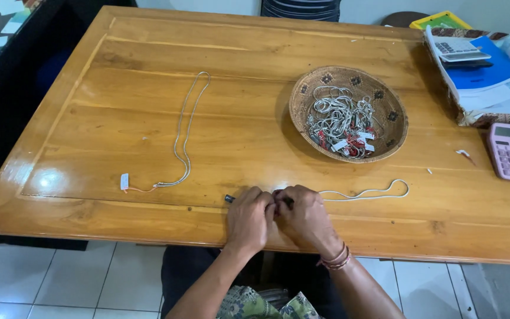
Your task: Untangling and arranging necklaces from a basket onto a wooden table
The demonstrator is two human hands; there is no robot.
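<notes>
Both hands meet at the near table edge, the left hand [249, 214] and right hand [304, 214] pressed knuckle to knuckle, pinching the end of a silver chain [366, 192] that trails off to the right. Far to their left lies another tagged chain [184, 131]; beyond the right hand sits a basket [302, 97] of more. Small, steady finger work close to the wood would seem best here.
</notes>
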